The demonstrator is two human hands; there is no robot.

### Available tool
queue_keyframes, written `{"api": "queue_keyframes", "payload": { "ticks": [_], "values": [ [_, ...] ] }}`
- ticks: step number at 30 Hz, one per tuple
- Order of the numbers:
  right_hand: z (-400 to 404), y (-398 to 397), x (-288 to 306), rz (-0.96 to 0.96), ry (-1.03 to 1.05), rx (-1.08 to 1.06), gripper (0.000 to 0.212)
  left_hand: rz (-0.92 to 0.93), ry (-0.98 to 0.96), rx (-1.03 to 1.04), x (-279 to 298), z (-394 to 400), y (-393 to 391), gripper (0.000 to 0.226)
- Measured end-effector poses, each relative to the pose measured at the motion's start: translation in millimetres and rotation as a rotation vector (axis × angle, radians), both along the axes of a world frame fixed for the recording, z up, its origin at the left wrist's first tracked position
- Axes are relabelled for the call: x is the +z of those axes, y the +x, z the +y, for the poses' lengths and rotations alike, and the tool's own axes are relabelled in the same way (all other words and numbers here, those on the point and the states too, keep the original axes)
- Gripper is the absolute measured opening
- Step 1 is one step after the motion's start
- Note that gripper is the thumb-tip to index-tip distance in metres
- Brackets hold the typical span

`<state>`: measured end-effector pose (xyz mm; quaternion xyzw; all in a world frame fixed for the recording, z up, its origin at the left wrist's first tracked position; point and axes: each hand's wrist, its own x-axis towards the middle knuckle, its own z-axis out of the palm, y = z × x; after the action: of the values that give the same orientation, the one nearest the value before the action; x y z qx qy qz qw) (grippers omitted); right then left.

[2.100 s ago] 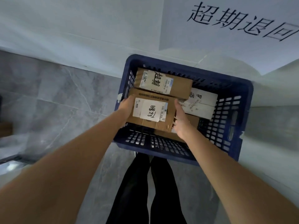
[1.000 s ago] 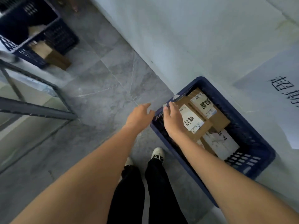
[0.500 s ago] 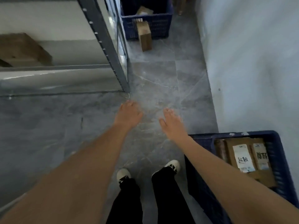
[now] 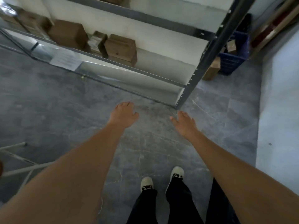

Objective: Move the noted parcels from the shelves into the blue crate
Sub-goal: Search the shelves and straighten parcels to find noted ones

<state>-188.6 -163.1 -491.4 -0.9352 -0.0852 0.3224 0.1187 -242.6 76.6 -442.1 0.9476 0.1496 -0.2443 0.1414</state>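
In front of the shelves (image 4: 123, 62) I stand, looking down from my head camera, the only view I have. Both arms are stretched out over the grey floor (image 4: 48, 110), and neither carries anything.

Progress first. Cardboard parcels (image 4: 120, 47) sit on the low shelf, a row of brown boxes running off to the left, so by my reckoning there is work left. Whether any of them bears the note I cannot tell; the picture is too blurred to read labels. A blue crate (image 4: 233, 62) stands past the shelf's upright post, far right, with a box or two inside and another brown box (image 4: 212, 70) leaning on the floor against it. I cannot say whether that is the crate I am filling.

Now the fingers. My left hand (image 4: 123, 115) hangs palm down, fingers loosely relaxed and a little apart, touching nothing. My right hand (image 4: 184, 122) is the same: fingers straight and close together, thumb out to the side, empty, in the air above the floor. Both are well short of the shelf's edge.

Next, I judge, comes a reach to the low shelf.
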Motion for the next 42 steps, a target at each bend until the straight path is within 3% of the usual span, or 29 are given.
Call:
{"api": "queue_keyframes", "payload": {
  "ticks": [9,18,26,34,42],
  "values": [
    [124.7,79.5,-11.0,0.01,0.051,0.147,0.069,-0.045,0.076,0.078,11.9,115.0,45.0,0.059],
    [205.1,138.4,-22.8,0.012,0.041,0.221,0.066,-0.063,-0.011,0.117,-6.1,168.8,103.4,0.059],
    [303.3,152.8,-47.9,0.066,-0.004,0.195,0.065,0.001,-0.093,0.249,-38.6,280.1,120.2,0.059],
    [381.3,185.3,-89.9,0.127,0.078,-0.144,0.062,0.02,-0.115,0.126,-82.8,374.8,189.1,0.061],
    [400.2,255.8,-121.7,0.131,0.184,-0.48,0.063,0.101,-0.262,0.165,-150.6,375.7,281.6,0.065]
  ]
}}
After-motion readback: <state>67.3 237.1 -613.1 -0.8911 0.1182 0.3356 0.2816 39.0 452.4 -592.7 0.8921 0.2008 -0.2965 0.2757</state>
